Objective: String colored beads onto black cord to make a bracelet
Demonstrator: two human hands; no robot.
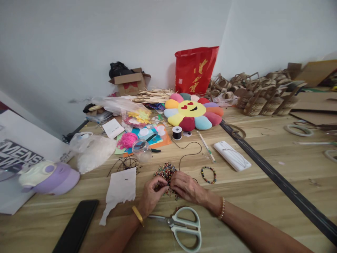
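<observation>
A pile of small multicoloured beads (164, 171) lies on the wooden table in front of me. At its left edge my left hand (152, 194) has thumb and fingertips pinched together; what is between them is too small to make out. Over the right side of the pile, my right hand (188, 187) has its fingers curled down and drawn together, their tips partly hidden. A thin black cord (190, 154) runs from a spool (177, 133) to my right hand, where it goes out of sight. To the right lies a beaded bracelet (208, 175). White-handled scissors (185, 228) rest below my hands.
Torn white paper (121, 186) and a black phone (76, 225) lie left. A clear jar (142, 150), pink yarn (128, 140) and plastic bags (96, 153) stand behind. Farther back are a flower cushion (193, 111) and red bag (195, 70). A white power strip (232, 155) lies right.
</observation>
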